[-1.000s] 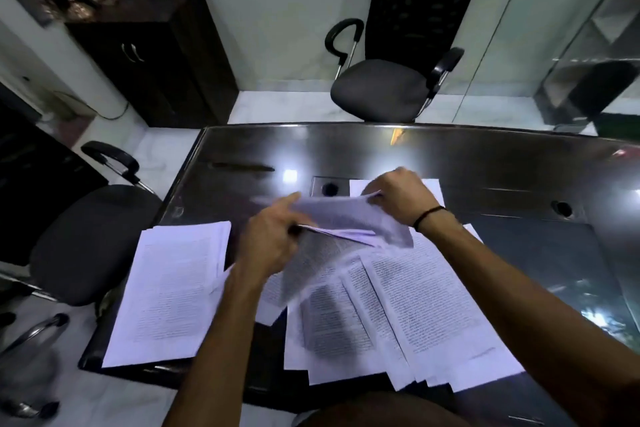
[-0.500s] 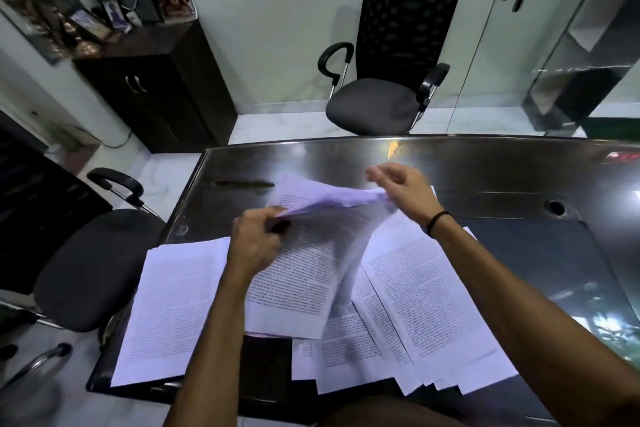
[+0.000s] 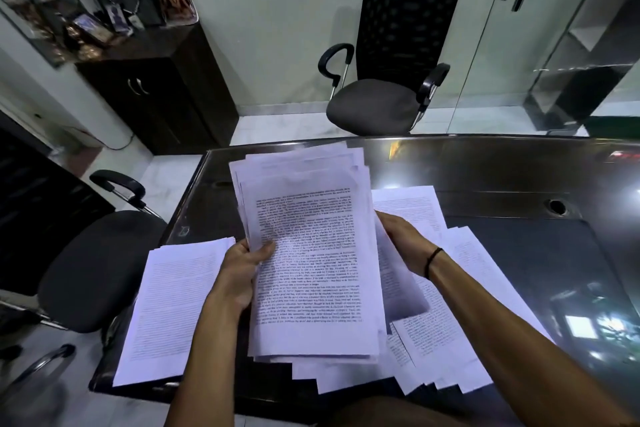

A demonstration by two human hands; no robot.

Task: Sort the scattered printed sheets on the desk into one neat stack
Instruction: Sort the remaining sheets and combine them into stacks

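Observation:
I hold a bundle of printed sheets (image 3: pixel 311 253) upright above the dark desk (image 3: pixel 519 184), its edges uneven at the top. My left hand (image 3: pixel 242 270) grips the bundle's left edge, thumb on the front page. My right hand (image 3: pixel 405 243) holds the right edge from behind; a black band is on that wrist. A separate stack of sheets (image 3: pixel 173 305) lies flat at the desk's left front. Several loose sheets (image 3: pixel 460 305) lie fanned on the desk under and to the right of the bundle.
One black office chair (image 3: pixel 381 94) stands behind the desk and another black chair (image 3: pixel 97 270) at its left. A dark cabinet (image 3: pixel 156 90) with framed pictures stands at the back left. A round cable hole (image 3: pixel 556 206) is in the desk at right.
The sheets that both hands were gathering and flipping low over the desk are now raised as one upright bundle facing me. The camera has tilted up slightly.

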